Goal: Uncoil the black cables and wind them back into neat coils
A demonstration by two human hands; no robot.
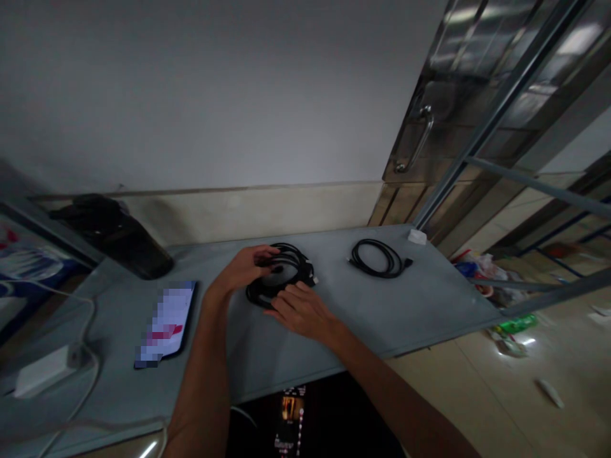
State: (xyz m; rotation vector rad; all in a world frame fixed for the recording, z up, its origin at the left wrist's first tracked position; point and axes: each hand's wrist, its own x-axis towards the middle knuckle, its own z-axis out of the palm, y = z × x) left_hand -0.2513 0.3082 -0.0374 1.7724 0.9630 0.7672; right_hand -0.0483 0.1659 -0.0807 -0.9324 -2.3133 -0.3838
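A bundle of coiled black cables (291, 253) lies on the grey tabletop, with light-coloured connectors at its right side. At its upper left, my left hand (249, 266) has its fingers curled round part of the coil. My right hand (300, 308) lies over the lower right of the same bundle, its fingers bent onto the cables; the fingertips are partly hidden. To the right, apart from both hands, a second black cable (382, 272) rests in a round coil with its two plugs showing.
A lit phone (169, 323), a black bottle-like object (128, 245) and a white adapter (49, 370) with cords are on the left. White crumpled paper (417, 236) sits at the back right, beside a metal frame post (443, 184). Another lit screen (292, 416) is below the table edge.
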